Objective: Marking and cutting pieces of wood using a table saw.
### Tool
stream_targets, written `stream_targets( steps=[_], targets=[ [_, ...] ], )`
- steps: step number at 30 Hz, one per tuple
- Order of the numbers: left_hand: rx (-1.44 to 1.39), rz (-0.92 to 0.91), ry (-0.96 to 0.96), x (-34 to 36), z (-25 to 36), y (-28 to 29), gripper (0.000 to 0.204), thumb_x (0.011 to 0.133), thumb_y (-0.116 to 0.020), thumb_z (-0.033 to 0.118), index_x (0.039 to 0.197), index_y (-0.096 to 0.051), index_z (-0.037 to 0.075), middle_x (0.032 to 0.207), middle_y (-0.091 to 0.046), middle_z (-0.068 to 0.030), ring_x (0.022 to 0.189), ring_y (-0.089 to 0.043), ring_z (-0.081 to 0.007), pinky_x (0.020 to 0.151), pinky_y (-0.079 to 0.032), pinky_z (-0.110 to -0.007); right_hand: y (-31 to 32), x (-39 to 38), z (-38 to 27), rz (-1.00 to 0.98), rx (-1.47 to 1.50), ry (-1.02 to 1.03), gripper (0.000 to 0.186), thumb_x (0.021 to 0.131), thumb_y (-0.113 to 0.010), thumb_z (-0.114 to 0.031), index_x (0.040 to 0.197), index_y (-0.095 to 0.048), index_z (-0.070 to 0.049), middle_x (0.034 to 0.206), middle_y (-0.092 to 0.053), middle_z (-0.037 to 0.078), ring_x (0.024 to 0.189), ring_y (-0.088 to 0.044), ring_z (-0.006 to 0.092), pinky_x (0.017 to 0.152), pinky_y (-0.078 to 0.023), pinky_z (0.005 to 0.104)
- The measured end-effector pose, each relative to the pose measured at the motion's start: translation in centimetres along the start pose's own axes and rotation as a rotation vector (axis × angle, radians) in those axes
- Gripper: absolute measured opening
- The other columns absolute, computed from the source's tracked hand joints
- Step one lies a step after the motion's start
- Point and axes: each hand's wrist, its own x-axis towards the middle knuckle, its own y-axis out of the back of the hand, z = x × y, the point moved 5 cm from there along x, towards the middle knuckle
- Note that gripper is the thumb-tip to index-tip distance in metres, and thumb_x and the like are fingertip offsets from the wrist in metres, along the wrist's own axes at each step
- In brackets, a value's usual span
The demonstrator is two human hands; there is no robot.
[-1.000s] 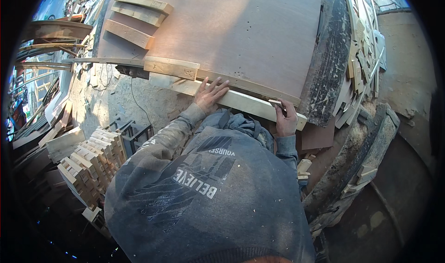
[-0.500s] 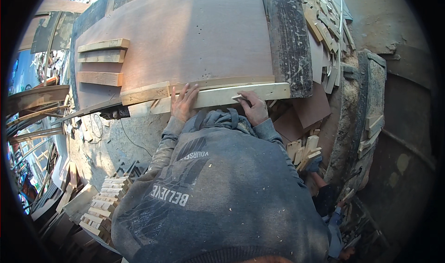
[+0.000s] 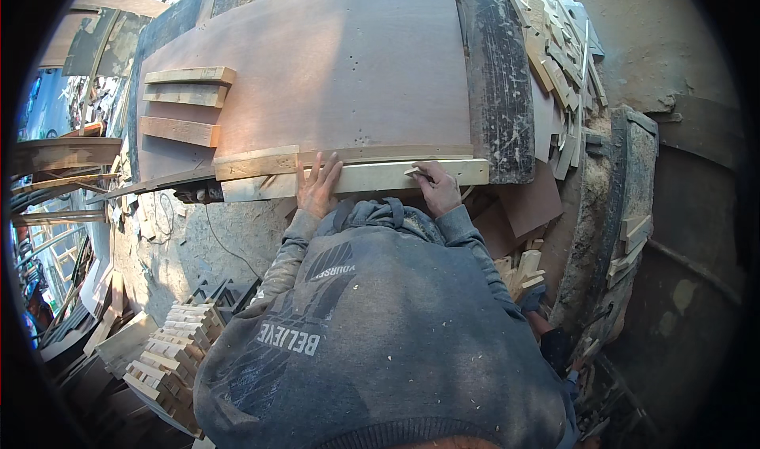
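A long pale wooden strip (image 3: 372,178) lies along the near edge of a bench, beside a thinner wooden strip (image 3: 412,152) just beyond it. My left hand (image 3: 319,184) rests on the pale strip, fingers stretched out and slightly spread, the tips reaching the thinner strip. Toward the pale strip's right end, my right hand (image 3: 437,188) pinches a short, thin pencil-like tool (image 3: 413,171), its tip pointing left over the wood. A shorter wooden piece (image 3: 257,162) sits left of my left hand, in line with the strips.
A reddish-brown plywood sheet (image 3: 309,69) covers the bench, with several wooden blocks (image 3: 180,131) on its left. The dark bench edge (image 3: 500,77) and heaped offcuts (image 3: 558,69) lie right. Stacked wood pieces (image 3: 178,342) stand lower left. Another person's leg (image 3: 540,322) shows lower right.
The view has shifted, moving the bench lower in the picture. The pale strip now lies more nearly parallel to the thinner one. My right hand still pinches the pencil-like tool.
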Motion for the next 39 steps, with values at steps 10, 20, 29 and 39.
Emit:
stream_targets(
  steps=[10,20,29,39],
  targets=[
    [-0.135,-0.094,0.087,5.4,-1.6,2.6,0.091,0.063,-0.074,0.009,0.148,-0.045,0.026,0.162,-0.033,0.0079,0.154,-0.02,-0.0211,0.125,-0.003,-0.059,3.2,3.4,-2.5,0.122,-0.148,0.279,0.02,0.084,-0.071,0.0,0.102,-0.074,-0.006,0.103,-0.066,0.01,0.1,-0.062,0.0295,0.09,-0.051,0.0381],
    [-0.122,-0.119,-0.069,11.0,0.9,2.7,0.084,0.068,-0.083,0.027,0.144,-0.048,0.022,0.163,-0.026,-0.0064,0.154,-0.016,-0.0314,0.125,-0.01,-0.06,12.0,10.3,0.1,0.16,-0.622,0.388,0.018,0.091,-0.067,-0.013,0.108,-0.073,-0.007,0.1,-0.066,0.012,0.096,-0.066,0.0311,0.084,-0.054,0.0403],
    [-0.101,-0.173,-0.132,10.4,1.0,3.0,0.077,0.069,-0.084,0.028,0.136,-0.051,0.01,0.161,-0.03,-0.0073,0.153,-0.02,-0.0293,0.125,-0.014,-0.058,10.4,10.8,1.0,-0.024,-0.723,0.247,0.018,0.091,-0.064,-0.009,0.108,-0.072,-0.007,0.104,-0.068,0.012,0.099,-0.066,0.033,0.087,-0.054,0.0414],
    [-0.091,-0.108,-0.071,10.8,0.2,2.6,0.078,0.069,-0.083,0.027,0.138,-0.049,0.013,0.16,-0.031,-0.007,0.153,-0.022,-0.029,0.125,-0.014,-0.058,10.2,10.8,3.3,0.029,-0.743,0.276,0.019,0.09,-0.064,-0.01,0.106,-0.074,-0.01,0.104,-0.07,0.008,0.098,-0.066,0.029,0.088,-0.054,0.0393]
  ],
)
